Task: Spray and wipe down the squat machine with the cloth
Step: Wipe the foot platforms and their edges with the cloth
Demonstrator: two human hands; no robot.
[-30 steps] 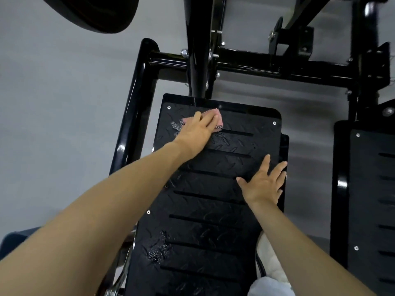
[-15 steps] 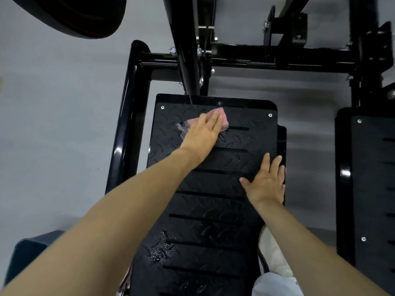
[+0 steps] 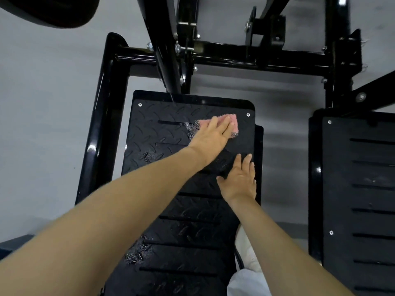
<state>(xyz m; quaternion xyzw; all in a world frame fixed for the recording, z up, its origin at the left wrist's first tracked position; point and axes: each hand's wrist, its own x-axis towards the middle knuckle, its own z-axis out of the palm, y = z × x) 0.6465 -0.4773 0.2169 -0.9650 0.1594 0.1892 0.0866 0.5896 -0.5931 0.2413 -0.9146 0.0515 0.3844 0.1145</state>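
Note:
The squat machine's left foot plate (image 3: 162, 133) is black diamond-tread metal with slots and fills the middle of the head view. My left hand (image 3: 211, 135) lies flat on a pink cloth (image 3: 234, 122), pressing it against the plate near its far right corner. A grey mesh edge of the cloth shows left of the hand. My right hand (image 3: 240, 181) rests flat on the plate's right edge, fingers together, holding nothing. Wet patches (image 3: 136, 252) glisten on the near part of the plate. No spray bottle is in view.
A second foot plate (image 3: 363, 189) stands to the right across a gap of grey floor. The black tubular frame (image 3: 102, 116) runs along the left and across the far side. A dark round pad (image 3: 53, 9) hangs at the top left. A white shoe (image 3: 248, 253) shows below.
My left hand has slid the cloth rightward along the plate's far edge, from left of centre to the right corner. My right hand has stayed on the right edge.

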